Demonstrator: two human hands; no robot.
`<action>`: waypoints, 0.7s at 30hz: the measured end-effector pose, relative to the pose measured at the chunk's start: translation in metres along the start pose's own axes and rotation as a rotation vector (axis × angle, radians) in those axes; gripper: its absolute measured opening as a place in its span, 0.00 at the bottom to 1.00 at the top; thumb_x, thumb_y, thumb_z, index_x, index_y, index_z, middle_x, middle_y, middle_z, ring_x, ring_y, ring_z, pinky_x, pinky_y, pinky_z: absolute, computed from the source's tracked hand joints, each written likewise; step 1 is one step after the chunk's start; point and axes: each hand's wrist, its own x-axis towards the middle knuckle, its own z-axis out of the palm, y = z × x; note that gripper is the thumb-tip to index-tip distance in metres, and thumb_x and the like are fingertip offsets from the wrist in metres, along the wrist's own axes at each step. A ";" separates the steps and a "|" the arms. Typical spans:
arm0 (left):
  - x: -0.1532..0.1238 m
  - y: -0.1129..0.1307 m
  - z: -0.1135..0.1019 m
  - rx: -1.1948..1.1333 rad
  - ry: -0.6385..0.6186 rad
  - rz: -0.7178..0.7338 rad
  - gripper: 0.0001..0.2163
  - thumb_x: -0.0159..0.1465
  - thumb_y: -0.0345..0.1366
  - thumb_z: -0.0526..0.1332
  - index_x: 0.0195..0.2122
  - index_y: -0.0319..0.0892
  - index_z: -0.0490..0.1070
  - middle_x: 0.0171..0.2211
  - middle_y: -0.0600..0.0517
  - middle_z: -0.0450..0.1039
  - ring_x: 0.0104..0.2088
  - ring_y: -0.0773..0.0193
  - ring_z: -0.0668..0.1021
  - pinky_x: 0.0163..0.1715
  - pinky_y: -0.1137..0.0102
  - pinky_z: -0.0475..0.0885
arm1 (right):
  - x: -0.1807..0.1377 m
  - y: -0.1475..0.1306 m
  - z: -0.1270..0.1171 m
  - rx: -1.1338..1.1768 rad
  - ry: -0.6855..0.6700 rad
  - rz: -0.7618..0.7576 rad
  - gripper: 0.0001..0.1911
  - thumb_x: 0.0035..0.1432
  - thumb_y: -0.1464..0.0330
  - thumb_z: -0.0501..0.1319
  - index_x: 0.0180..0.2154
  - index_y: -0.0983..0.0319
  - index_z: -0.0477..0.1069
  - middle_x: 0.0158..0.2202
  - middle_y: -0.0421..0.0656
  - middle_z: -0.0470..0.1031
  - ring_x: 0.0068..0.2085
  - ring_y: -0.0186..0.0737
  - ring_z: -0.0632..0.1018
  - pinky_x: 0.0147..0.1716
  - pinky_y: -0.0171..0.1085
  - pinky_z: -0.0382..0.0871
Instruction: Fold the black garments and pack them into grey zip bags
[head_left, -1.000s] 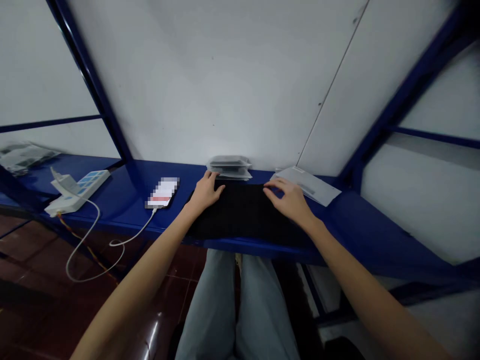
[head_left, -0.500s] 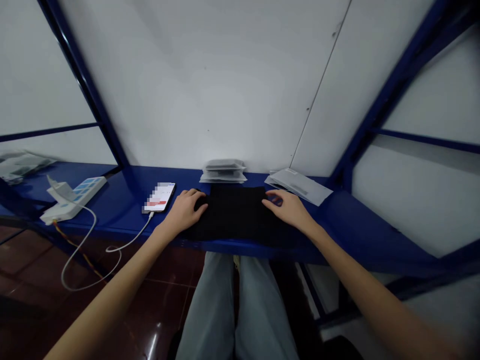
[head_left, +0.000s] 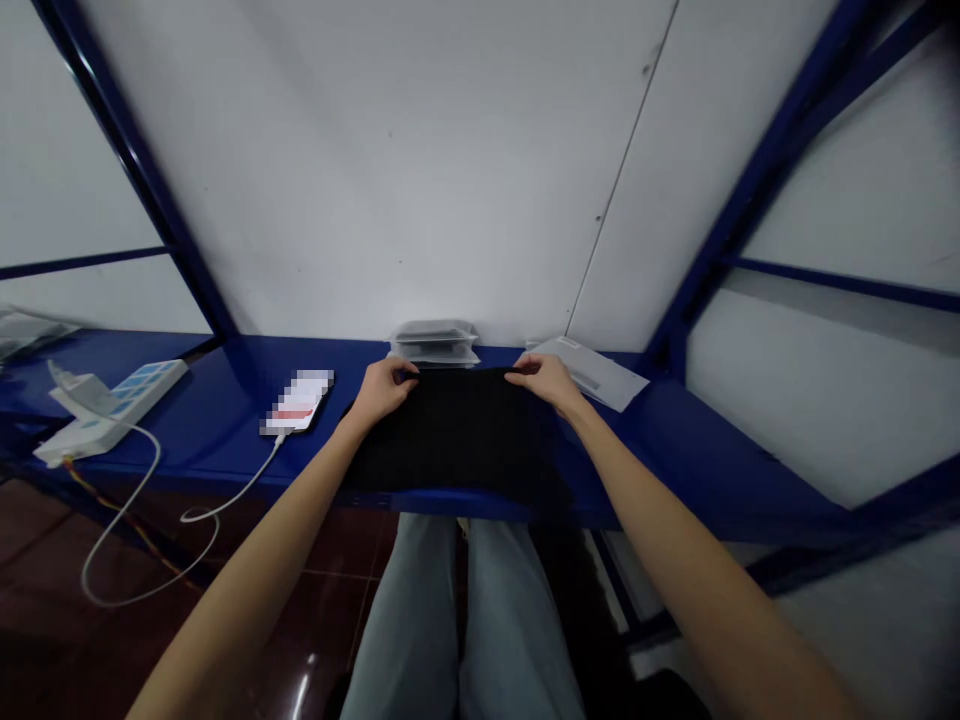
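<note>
A piece of black cloth (head_left: 457, 430) lies spread on the blue table (head_left: 667, 460) in front of me, its near side reaching the table's front edge. My left hand (head_left: 382, 388) pinches its far left corner between thumb and fingers. At the far right corner, my right hand (head_left: 546, 378) pinches the same far edge, which runs straight between the two hands. The cloth is too dark to show what kind of item it is.
Behind the cloth sits a stack of clear plastic packets (head_left: 433, 342). Flat pale packets (head_left: 592, 370) lie to the right. On the left are a phone (head_left: 298, 402) with a white charging cable (head_left: 259, 470) and a power strip (head_left: 120, 405). A white panel (head_left: 420, 180) rises behind.
Both hands have moved to the cloth's far corners and closed on its far edge; before, their fingers were apart at its sides. The view has shifted slightly right.
</note>
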 end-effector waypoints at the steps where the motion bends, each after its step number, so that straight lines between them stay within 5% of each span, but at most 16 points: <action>1: -0.001 0.001 -0.002 -0.035 -0.008 -0.011 0.08 0.57 0.33 0.65 0.38 0.42 0.80 0.27 0.53 0.77 0.29 0.62 0.77 0.37 0.67 0.73 | -0.003 -0.003 -0.003 0.028 0.018 -0.027 0.11 0.49 0.63 0.69 0.34 0.61 0.77 0.33 0.43 0.82 0.37 0.44 0.82 0.38 0.40 0.76; 5: -0.010 0.004 -0.012 -0.105 -0.096 0.068 0.09 0.56 0.29 0.62 0.35 0.42 0.80 0.33 0.51 0.80 0.34 0.61 0.79 0.40 0.67 0.73 | -0.029 -0.021 -0.015 0.111 0.017 -0.234 0.03 0.48 0.70 0.64 0.30 0.58 0.74 0.40 0.43 0.82 0.44 0.45 0.81 0.44 0.41 0.76; 9: -0.027 0.003 -0.029 -0.034 -0.249 0.279 0.14 0.55 0.25 0.59 0.36 0.45 0.82 0.40 0.51 0.82 0.42 0.60 0.80 0.47 0.65 0.74 | -0.062 -0.021 -0.023 0.058 -0.083 -0.534 0.08 0.50 0.75 0.59 0.29 0.58 0.75 0.44 0.44 0.81 0.46 0.46 0.80 0.47 0.44 0.75; 16: -0.046 0.023 -0.059 0.055 -0.346 0.396 0.18 0.61 0.22 0.54 0.40 0.46 0.82 0.46 0.51 0.81 0.53 0.57 0.77 0.57 0.59 0.72 | -0.083 -0.015 -0.039 -0.058 -0.203 -0.482 0.06 0.58 0.66 0.64 0.37 0.56 0.80 0.51 0.44 0.81 0.52 0.50 0.80 0.55 0.51 0.72; 21: -0.098 0.058 -0.090 -0.012 -0.372 0.396 0.15 0.68 0.37 0.63 0.55 0.48 0.75 0.57 0.47 0.75 0.59 0.54 0.73 0.61 0.56 0.70 | -0.127 -0.041 -0.065 0.073 -0.197 -0.500 0.12 0.62 0.60 0.65 0.47 0.54 0.80 0.58 0.45 0.77 0.58 0.52 0.77 0.61 0.52 0.69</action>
